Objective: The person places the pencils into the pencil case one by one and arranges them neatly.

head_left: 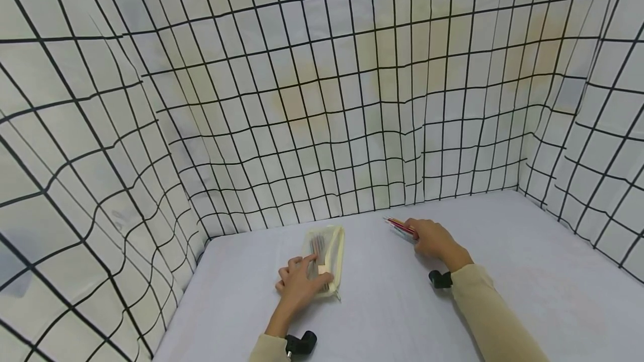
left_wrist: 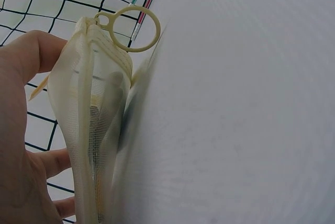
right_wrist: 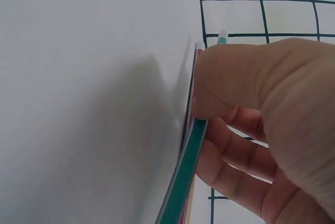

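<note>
A pale yellow mesh pencil case (head_left: 334, 244) with a zip lies on the white cloth. Dark slim sticks show through its mesh. My left hand (head_left: 301, 284) grips its near part, thumb on the zip side and fingers on the other. In the left wrist view, a large ring pull (left_wrist: 156, 36) hangs from the case's zip end. To the right, my right hand (head_left: 434, 240) pinches a small bundle of pencils (head_left: 402, 228) between thumb and fingers, low over the cloth. A teal pencil (right_wrist: 184, 177) is nearest in the right wrist view, with red and yellow ones behind it.
White cloth (head_left: 382, 306) covers the table. A white curtain with a black grid pattern (head_left: 352, 99) stands behind and along both sides, meeting the table's far edge just beyond the case and the pencils. Each wrist wears a small black camera (head_left: 302, 343).
</note>
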Motion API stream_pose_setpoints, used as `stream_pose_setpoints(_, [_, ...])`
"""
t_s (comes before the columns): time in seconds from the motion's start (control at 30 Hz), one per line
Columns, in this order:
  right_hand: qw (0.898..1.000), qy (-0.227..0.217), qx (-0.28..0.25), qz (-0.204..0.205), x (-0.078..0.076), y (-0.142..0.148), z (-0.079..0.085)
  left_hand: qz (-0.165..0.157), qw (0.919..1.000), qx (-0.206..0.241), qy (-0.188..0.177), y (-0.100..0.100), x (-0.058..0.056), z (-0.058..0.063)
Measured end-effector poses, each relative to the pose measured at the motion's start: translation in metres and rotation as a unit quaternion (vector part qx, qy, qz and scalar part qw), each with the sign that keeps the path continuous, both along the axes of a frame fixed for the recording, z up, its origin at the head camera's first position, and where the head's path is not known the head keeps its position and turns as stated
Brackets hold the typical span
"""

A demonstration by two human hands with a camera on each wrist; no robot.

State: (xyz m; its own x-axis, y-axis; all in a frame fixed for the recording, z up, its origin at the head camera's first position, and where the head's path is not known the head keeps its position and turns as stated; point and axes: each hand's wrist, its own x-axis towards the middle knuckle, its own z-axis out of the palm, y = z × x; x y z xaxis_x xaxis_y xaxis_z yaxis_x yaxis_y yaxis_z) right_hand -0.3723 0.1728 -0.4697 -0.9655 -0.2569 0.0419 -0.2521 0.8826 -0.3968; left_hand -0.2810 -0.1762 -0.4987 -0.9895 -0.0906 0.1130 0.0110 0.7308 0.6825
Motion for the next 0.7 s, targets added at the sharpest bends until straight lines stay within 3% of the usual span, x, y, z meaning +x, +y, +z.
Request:
stream_pose_setpoints(0.33, [0.999,-0.008,-0.037,-0.005,0.0026,-0.0013,0.01,0.0,1.0,0.0,0.001,0.0015,0.0005,0.0015])
stream_pose_setpoints(0.7, [0.996,-0.017,-0.087,-0.006,0.001,0.0028,0.0072,0.003,1.0,-0.003,-0.004,0.0018,0.0012,0.0016])
